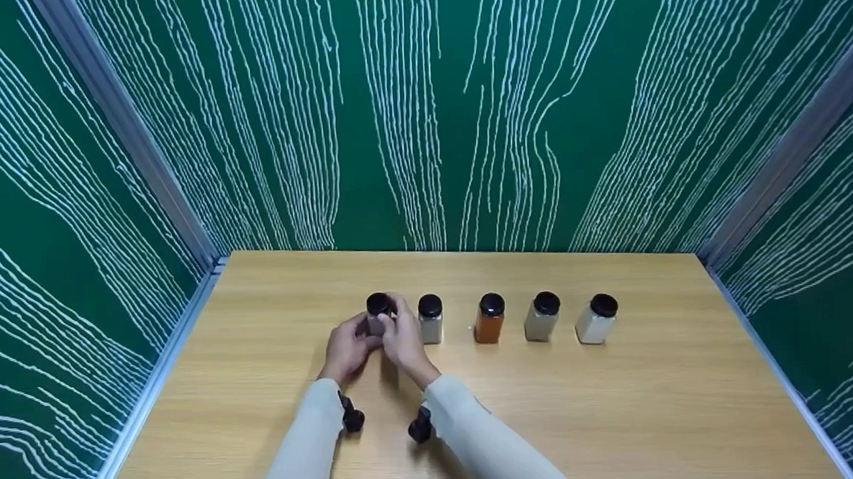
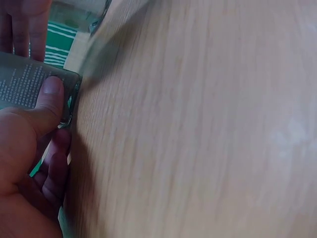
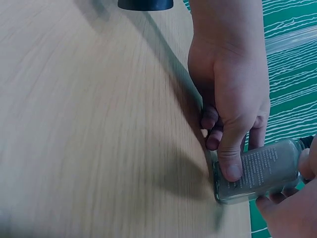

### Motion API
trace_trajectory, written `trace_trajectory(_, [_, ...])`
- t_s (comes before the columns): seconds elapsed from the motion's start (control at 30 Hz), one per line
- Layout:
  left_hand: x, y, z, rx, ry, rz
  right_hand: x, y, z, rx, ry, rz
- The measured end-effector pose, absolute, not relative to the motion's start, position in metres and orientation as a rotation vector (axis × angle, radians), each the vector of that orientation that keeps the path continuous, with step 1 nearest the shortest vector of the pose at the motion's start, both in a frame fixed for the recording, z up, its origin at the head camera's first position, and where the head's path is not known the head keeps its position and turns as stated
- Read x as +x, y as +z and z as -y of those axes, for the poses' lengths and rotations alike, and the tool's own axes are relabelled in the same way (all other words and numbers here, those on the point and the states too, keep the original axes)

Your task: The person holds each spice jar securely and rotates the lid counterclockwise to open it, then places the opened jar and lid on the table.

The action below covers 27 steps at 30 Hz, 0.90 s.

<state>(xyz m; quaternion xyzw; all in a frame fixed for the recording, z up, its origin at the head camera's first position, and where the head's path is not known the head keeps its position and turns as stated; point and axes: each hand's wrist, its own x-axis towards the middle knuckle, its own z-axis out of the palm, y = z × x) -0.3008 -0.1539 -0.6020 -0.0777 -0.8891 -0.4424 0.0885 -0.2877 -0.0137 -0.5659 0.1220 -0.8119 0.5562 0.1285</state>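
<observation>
Both hands hold one square glass spice jar (image 1: 375, 324) with a black cap, at the left end of a row of similar jars. My left hand (image 1: 348, 349) grips it low down, its thumb pressed on the printed side of the glass, as the left wrist view shows. Higher up, near the cap, the right hand (image 1: 405, 343) holds the same jar from the right. In the right wrist view the jar (image 3: 265, 166) looks greyish inside. Whether its base touches the table cannot be told. Just right of the hands stands a pale-filled jar (image 1: 432, 329).
Farther right along the row stand an orange-filled jar (image 1: 488, 327), a greyish jar (image 1: 540, 326) and a whitish jar (image 1: 594, 327), all black-capped. The wooden table (image 1: 657, 409) is bordered by green panels (image 1: 508, 121) with white wavy lines.
</observation>
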Motion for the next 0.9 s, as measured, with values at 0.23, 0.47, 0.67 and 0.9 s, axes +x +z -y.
trace_trajectory(0.23, [-0.2992, -0.6009, 0.1545, -0.261, -1.312, 2.628, -0.2878, -0.5656, 0.0131, 0.321, 1.725, 2.377])
trace_trajectory(0.47, [-0.2992, -0.6004, 0.1528, -0.245, -1.329, 2.632, -0.2894, -0.5642, 0.0132, 0.255, 1.866, 2.287])
trace_trajectory(0.67, [-0.3002, -0.6021, 0.1523, -0.236, -1.324, 2.631, -0.2905, -0.565, 0.0145, 0.274, 1.892, 2.222])
trace_trajectory(0.9, [-0.3003, -0.6006, 0.1531, -0.221, -1.354, 2.637, -0.2906, -0.5641, 0.0148, 0.319, 1.719, 2.326])
